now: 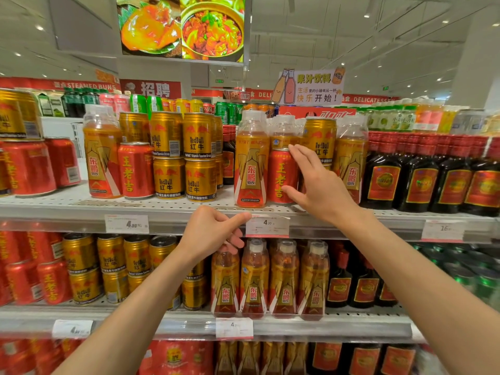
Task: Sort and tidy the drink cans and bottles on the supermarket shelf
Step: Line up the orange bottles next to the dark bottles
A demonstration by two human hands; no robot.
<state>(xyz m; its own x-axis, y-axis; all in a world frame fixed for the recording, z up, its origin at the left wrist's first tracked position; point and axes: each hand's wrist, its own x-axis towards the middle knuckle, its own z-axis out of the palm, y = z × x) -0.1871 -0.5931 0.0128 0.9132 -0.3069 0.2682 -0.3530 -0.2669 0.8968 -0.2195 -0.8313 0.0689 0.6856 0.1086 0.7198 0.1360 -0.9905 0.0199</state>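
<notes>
Red can [281, 175]: tall, red, yellow Chinese lettering down its side, upright near the front edge of the upper shelf [167, 207]. It stands between an orange-labelled bottle [251, 161] just to its left and a gold Red Bull can [320, 139] behind to its right.

Right hand [319, 185]: spread wide, fingers straight, fingertips at the can's top rim and thumb near its lower side; contact cannot be confirmed.

Left hand [212, 232]: fingers loosely curled, thumb extended toward a white price tag [267, 226] on the shelf rail; holds nothing.

Upper shelf, further stock: stacked gold cans [184, 155], more red cans, dark bottles [433, 177] with red caps at right.

Room: supermarket aisle, white perforated shelving, a food poster [182, 27] hanging overhead, ceiling spotlights.
</notes>
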